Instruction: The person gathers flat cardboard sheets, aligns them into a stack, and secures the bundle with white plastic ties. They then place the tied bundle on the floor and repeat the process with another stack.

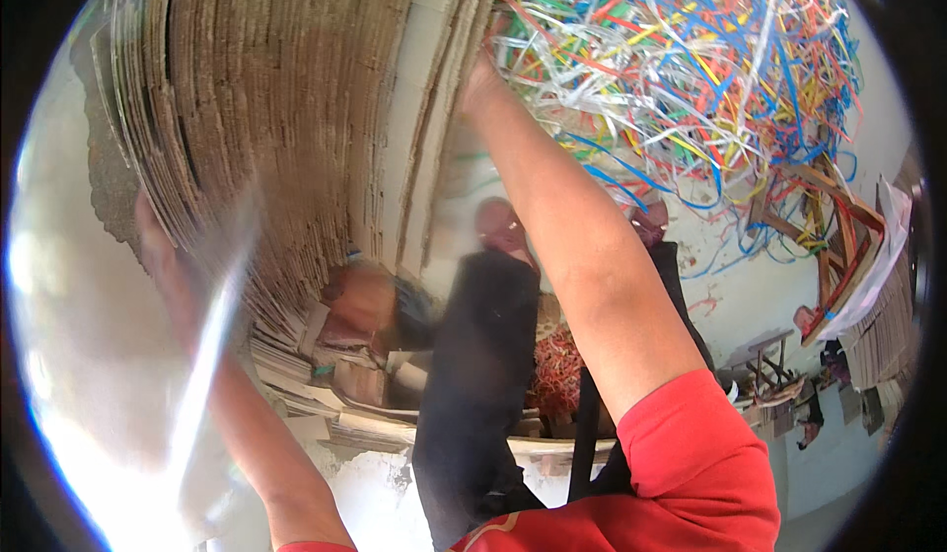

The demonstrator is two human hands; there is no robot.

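Note:
A tall stack of brown flat cardboard sheets (276,108) fills the upper left, its layered edges facing me. At the stack's left edge is my left hand (163,246), blurred by motion and glare, its fingers hard to make out. Against the stack's right side, beside a paler sheet (414,108), my right hand (481,83) reaches far forward. Only its wrist and back show clearly; the fingers are hidden, so I cannot tell how firmly either hand grips.
Tangled coloured plastic strips (681,78) heap up at the far right. Near them is a wooden stool-like frame (829,226). More cardboard pieces (360,379) and a pile of red strips (557,369) lie near my legs. Another cardboard stack (883,330) stands at the right rim.

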